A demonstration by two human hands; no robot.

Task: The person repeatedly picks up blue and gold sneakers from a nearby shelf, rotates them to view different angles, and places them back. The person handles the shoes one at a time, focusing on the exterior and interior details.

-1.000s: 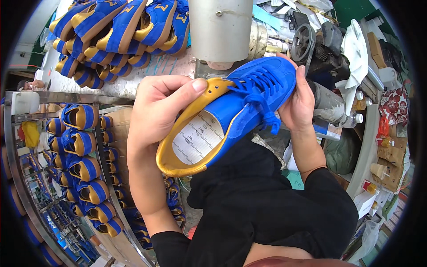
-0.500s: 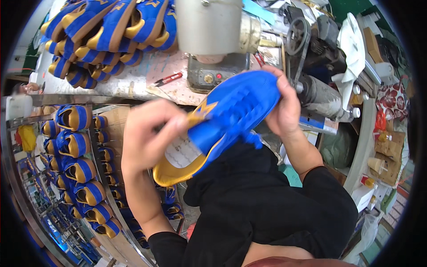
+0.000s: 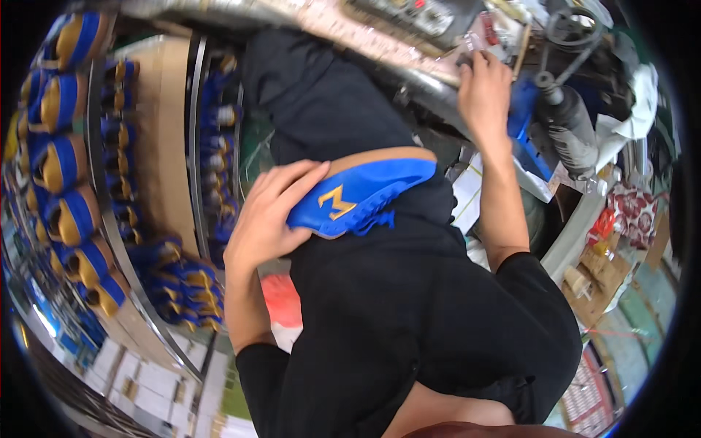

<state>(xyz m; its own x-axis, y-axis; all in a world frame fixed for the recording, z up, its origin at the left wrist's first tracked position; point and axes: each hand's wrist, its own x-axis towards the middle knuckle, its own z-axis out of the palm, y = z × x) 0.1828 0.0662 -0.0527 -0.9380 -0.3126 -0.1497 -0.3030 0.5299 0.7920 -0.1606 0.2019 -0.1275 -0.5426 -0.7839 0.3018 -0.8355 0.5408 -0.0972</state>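
Note:
A blue shoe [image 3: 383, 185] with a tan sole and a gold zigzag emblem lies on its side over my lap, sole edge toward the bench. My left hand [image 3: 266, 212] grips it around the heel, and blue laces dangle from its near side. My right hand [image 3: 488, 98] is stretched out to the bench [image 3: 394, 44] edge at the upper right. Its fingers are closed around a small dark thing that I cannot make out. Just beyond those fingers lies a red-handled tool [image 3: 488, 28], partly blurred.
At the left, metal racks [image 3: 102, 168] hold several rows of blue and gold shoes [image 3: 69, 215]. A grey control box [image 3: 409, 16] sits on the bench. To the right are a belt wheel [image 3: 575, 29], a dark cylinder [image 3: 569, 131] and white cloth [image 3: 634, 109].
My right hand has let go of the shoe's toe and moved to the bench edge. The shoe has been turned onto its side and lowered to my lap. The view has tilted downward.

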